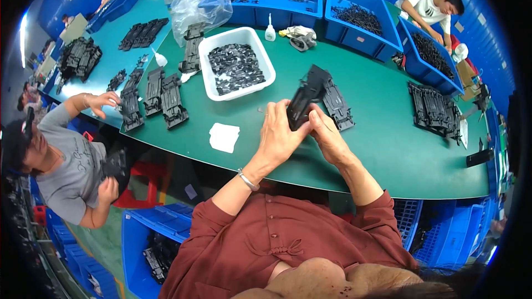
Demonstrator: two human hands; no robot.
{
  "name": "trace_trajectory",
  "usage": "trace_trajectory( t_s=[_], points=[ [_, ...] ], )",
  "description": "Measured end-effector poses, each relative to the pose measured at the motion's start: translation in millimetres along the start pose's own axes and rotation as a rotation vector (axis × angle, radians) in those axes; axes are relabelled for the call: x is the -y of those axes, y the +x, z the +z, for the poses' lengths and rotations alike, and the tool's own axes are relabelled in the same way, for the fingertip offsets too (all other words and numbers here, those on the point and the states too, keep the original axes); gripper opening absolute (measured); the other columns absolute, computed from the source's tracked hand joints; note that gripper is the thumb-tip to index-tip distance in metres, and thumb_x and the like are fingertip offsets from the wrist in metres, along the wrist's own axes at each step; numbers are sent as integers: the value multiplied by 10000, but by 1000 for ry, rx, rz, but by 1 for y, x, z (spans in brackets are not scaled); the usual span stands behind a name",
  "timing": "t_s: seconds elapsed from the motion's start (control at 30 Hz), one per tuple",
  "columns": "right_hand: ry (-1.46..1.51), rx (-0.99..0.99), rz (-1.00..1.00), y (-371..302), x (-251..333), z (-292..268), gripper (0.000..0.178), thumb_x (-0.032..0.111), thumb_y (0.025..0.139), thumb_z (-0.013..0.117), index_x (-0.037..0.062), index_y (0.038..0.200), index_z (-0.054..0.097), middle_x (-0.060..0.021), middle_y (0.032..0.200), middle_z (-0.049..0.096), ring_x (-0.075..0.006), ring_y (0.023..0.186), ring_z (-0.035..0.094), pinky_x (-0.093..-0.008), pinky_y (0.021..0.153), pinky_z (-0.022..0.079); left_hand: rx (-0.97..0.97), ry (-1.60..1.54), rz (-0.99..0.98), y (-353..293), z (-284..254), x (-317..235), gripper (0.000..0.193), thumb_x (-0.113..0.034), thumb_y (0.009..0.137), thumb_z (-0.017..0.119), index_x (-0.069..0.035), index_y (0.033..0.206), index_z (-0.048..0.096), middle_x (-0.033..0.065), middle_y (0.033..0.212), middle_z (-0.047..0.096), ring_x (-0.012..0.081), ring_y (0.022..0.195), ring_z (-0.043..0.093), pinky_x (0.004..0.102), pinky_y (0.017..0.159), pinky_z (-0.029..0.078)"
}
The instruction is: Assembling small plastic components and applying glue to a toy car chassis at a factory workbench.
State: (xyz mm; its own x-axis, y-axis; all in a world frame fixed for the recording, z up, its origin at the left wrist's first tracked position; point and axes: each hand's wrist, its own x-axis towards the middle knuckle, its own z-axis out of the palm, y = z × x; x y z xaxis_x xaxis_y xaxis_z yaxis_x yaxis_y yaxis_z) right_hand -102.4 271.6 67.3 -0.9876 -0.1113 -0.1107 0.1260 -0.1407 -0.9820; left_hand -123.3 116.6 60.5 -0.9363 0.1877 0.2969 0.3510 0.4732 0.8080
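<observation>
Above the green table, a long black plastic part [305, 97], shaped like a toy-car chassis, is held tilted in both hands. My left hand [277, 133] is closed round its left side, thumb at the lower end. My right hand [331, 139] is closed at the lower right side, its thumb and fingers against the part. Right behind it lies another black chassis part [337, 102] on the table. A white tub [265, 84] of small black pieces stands beyond my left hand. A white sheet of paper [224, 137] lies left of my left wrist.
Blue bins [363, 40] of black parts line the far side. More chassis parts [173, 102] lie at the left, and a stack of them [432, 111] at the right. White dropper bottles [270, 32] and a clear plastic bag [194, 3] stand about. Co-workers sit at left and far right.
</observation>
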Motion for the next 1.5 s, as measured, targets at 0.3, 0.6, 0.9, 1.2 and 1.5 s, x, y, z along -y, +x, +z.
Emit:
trace_trajectory(
  t_s=[0.3, 0.6, 0.9, 1.2, 1.5],
  points=[
    [326, -35, -85, -13, 15, -5, 226, 170, 1041, 585, 20, 1207, 618, -59, 1104, 701, -121, 975, 665, -313, 863, 558, 254, -615, -166, -31, -20, 0, 909, -244, 860, 817, 78, 1529, 293, 200, 1408, 505, 275, 1244, 565, 347, 1014, 494],
    [-754, 350, -308, -15, 27, 47, 396, 307, 1065, 520, -51, 1223, 583, -141, 1121, 636, -209, 1006, 612, -315, 875, 504, 358, -1350, -472, -120, -73, 18, 390, -113, 1044, 564, 49, 1393, 503, 100, 1309, 618, 172, 1154, 616, 362, 1019, 505],
    [-916, 6, -253, 32, 5, 5, 211, 155, 954, 646, -25, 1038, 718, -98, 769, 692, -145, 721, 665, -307, 643, 514, -239, -1113, -342, -172, -108, 17, 179, -102, 1058, 515, 27, 1164, 578, 136, 1035, 700, 186, 803, 692, 342, 679, 601],
    [-1057, -53, -351, 39, -15, 38, 162, 176, 902, 699, 93, 1032, 749, -102, 917, 693, -304, 823, 691, -429, 714, 523, -374, -875, -304, -169, -90, 14, 239, -72, 1054, 486, 22, 1270, 527, 136, 1092, 677, 185, 865, 686, 352, 707, 612],
    [-971, -29, -507, 42, -30, 33, 116, 91, 833, 773, 71, 943, 739, -55, 859, 674, -195, 675, 634, -327, 623, 500, -427, -980, -321, -174, -77, 3, 230, -73, 1052, 489, 24, 1256, 532, 143, 1087, 679, 199, 869, 698, 363, 717, 621]
  ],
)
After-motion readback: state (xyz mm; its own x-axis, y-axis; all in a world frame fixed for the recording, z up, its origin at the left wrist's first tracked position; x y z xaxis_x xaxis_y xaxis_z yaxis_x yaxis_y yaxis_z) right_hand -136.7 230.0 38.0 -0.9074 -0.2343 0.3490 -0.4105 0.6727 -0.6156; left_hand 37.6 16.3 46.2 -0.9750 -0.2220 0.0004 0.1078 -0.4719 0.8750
